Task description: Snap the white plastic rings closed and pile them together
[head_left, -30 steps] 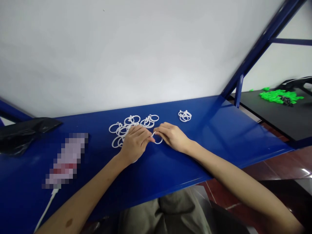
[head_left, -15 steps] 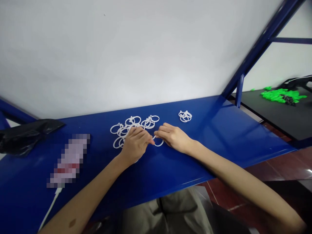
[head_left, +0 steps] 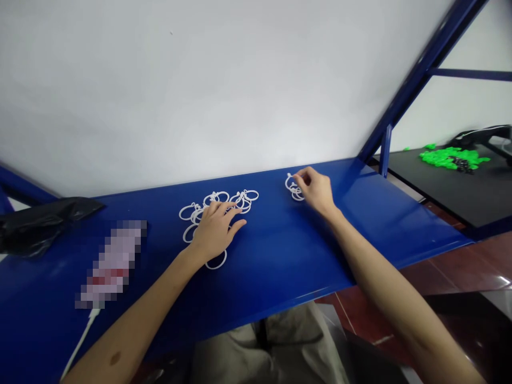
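Observation:
My left hand (head_left: 214, 229) lies over a loose group of white curtain rings (head_left: 241, 198), palm down with its fingers spread. Each ring is thin and round with a small eyelet; several are partly hidden under the hand. One ring (head_left: 216, 268) pokes out below the wrist side. Farther right, my right hand (head_left: 316, 188) pinches a white curtain ring (head_left: 286, 185) between thumb and index finger. It is held just over a smaller pile of the same rings (head_left: 297, 199), part of which the hand covers.
A blue metal table (head_left: 272, 272) runs along a white wall. On the left are a black plastic bag (head_left: 48, 218) and a blurred phone (head_left: 114, 264) with a white cable. Blue frame bars rise at right, beyond which green pieces (head_left: 454, 158) lie on a black table.
My right hand has moved right and away from me, from beside the left hand to the smaller pile, carrying a ring. My left hand has opened and drawn back slightly over its group.

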The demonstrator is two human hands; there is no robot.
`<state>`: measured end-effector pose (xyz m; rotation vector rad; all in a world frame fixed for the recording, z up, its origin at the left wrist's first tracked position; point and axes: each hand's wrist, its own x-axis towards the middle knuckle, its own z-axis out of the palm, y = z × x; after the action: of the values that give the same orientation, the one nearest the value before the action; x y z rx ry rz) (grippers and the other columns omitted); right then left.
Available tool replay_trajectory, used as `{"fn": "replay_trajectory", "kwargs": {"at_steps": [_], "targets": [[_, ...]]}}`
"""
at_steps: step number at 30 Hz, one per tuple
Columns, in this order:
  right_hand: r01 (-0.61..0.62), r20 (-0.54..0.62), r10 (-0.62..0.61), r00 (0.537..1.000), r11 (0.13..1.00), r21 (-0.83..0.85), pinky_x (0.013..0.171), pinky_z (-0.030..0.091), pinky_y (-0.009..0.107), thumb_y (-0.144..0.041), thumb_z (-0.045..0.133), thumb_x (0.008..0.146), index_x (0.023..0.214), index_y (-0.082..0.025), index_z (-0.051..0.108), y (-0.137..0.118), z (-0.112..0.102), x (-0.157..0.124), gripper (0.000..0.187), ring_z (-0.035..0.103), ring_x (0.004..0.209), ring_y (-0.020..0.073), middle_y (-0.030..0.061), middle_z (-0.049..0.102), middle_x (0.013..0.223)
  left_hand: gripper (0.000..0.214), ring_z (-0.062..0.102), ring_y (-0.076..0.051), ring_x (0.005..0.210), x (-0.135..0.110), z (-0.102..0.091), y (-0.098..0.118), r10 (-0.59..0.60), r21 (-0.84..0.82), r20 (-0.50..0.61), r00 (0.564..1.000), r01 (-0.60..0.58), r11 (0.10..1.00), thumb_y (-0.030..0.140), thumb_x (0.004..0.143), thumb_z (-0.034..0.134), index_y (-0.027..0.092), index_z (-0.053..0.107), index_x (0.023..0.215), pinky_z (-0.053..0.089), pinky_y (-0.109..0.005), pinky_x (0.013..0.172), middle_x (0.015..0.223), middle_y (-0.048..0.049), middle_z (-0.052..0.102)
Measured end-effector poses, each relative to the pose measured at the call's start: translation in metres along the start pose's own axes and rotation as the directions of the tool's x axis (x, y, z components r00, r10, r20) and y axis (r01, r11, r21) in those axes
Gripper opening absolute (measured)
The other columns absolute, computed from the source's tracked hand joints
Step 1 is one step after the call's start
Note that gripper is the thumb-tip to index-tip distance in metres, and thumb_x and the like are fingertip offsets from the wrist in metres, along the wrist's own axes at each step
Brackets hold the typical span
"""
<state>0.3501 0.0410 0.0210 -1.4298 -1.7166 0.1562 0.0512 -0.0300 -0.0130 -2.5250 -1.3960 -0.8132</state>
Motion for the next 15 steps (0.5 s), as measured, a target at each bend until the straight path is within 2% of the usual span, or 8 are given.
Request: {"fn": "replay_trajectory", "kwargs": {"at_steps": [3,5,10,15], "targets": [[-0.172,-0.090,0.169,0.981,0.985,-0.019,0.072,0.045,0.030,-0.032,0.062,0.089,0.081,-0.017,0.069,0.029,-0.007,0.015,0.019,0.062,0.070,0.0171,0.0062,0.073,0.080,0.017,0.054,-0.029,0.112,-0.002,0.000,-0.002,0.021,0.010,0.019,1.000,-0.022,1.000,0.033,0.097,0.057,0.021,0.068,0.101,0.045,-0.050,0.097,0.115,-0.0080,0.069],[-0.233,-0.080,0.229,0.970,0.972,-0.038,0.075,0.046,0.030,-0.033,0.061,0.087,0.081,-0.016,0.069,0.041,-0.006,0.019,0.020,0.063,0.074,0.0180,0.0074,0.074,0.083,0.010,0.055,-0.028,0.108,-0.002,-0.001,-0.002,0.034,0.002,0.036,0.999,-0.034,0.999,0.029,0.095,0.060,0.021,0.066,0.095,0.045,-0.048,0.095,0.111,-0.0069,0.069],[-0.267,0.022,0.272,0.962,0.954,-0.136,0.078,0.046,0.030,-0.033,0.060,0.086,0.084,-0.015,0.073,0.051,0.005,0.020,0.023,0.064,0.079,0.0195,0.0089,0.075,0.088,0.007,0.054,-0.026,0.101,-0.002,-0.003,-0.001,0.048,-0.011,0.037,0.998,-0.048,0.999,0.027,0.091,0.063,0.022,0.061,0.088,0.044,-0.044,0.091,0.105,-0.0053,0.067],[-0.248,0.019,0.255,0.967,0.954,-0.171,0.080,0.045,0.031,-0.037,0.055,0.091,0.088,-0.014,0.074,0.054,0.007,0.022,0.030,0.064,0.084,0.0210,0.0110,0.075,0.092,0.013,0.054,-0.026,0.099,-0.001,-0.003,0.001,0.067,-0.020,0.040,0.997,-0.066,0.998,0.029,0.090,0.064,0.022,0.057,0.082,0.043,-0.043,0.089,0.095,-0.0037,0.066]]}}
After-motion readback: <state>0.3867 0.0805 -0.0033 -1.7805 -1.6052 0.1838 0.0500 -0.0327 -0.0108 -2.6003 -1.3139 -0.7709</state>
